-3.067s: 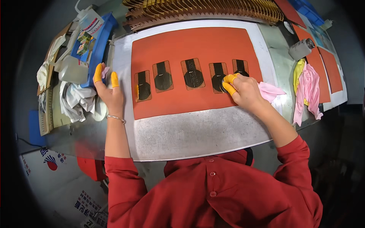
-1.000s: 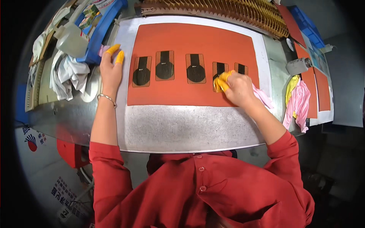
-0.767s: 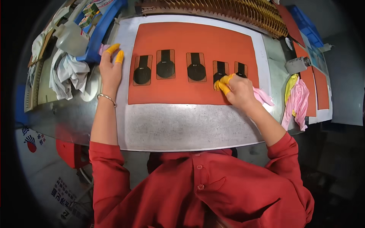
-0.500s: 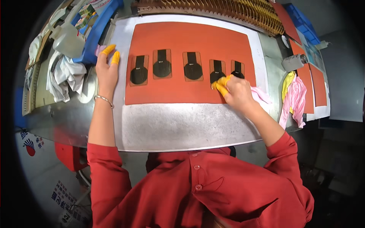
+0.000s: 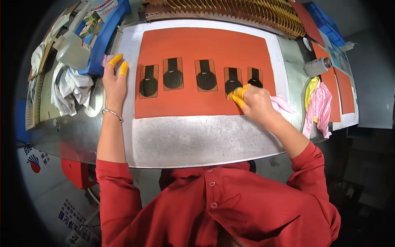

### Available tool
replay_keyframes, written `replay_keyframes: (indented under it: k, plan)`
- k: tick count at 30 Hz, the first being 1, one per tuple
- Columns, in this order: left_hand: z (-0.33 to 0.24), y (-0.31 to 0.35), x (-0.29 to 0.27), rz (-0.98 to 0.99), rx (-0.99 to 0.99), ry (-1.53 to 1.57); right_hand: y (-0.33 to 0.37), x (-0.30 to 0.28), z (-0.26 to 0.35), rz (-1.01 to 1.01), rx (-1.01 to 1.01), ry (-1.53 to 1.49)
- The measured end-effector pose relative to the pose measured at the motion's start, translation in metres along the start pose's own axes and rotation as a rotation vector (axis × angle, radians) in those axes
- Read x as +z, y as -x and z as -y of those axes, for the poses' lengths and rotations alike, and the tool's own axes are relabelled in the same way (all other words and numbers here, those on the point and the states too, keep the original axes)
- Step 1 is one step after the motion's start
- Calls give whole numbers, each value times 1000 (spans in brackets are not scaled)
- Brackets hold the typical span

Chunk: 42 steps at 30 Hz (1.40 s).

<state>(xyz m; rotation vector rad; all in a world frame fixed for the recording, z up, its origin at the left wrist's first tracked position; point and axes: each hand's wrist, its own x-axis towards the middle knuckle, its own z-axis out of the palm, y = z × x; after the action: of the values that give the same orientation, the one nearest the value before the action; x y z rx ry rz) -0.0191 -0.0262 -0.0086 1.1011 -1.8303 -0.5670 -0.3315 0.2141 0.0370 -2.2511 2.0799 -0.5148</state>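
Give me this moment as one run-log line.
right hand: fingers at fourth black card from left | left hand: beside blue tray | orange sheet: five black cards

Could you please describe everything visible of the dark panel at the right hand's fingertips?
The panel is thin, rectangular, with rounded corners: a black strip meeting a black disc, pale marks at the join, brownish fine-lined margins. It lies flat on the orange sheet, fourth from left of five. Yellow-covered fingertips of the right hand seem to touch its lower part, partly hiding it. Material unclear.
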Motion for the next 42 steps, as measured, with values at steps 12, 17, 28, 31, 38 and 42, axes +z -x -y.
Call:
replay_keyframes:
  k: [12, 17, 28, 31, 38, 42]
  plan:
    - [-1, -2, 4, -8, -34, -3, -41, 4, -35, 7, 4, 4]
    - [8, -1, 4, -48, 21, -74, -33, 1, -32, 46, -64, -30]
    - [-5, -1, 4, -88, 105, -221, -46, 2, -39, -24, -63, -22]
    - [-1, 3, 4, -113, 53, -132, -32, 2, -34, 74, -92, 3]
    - [4, -4, 4, -104, 30, -105, -31, 4, -39, 8, -84, -20]
    - [3, -2, 5, -126, 74, -156, -7, 4, -27, 6, -113, -57]
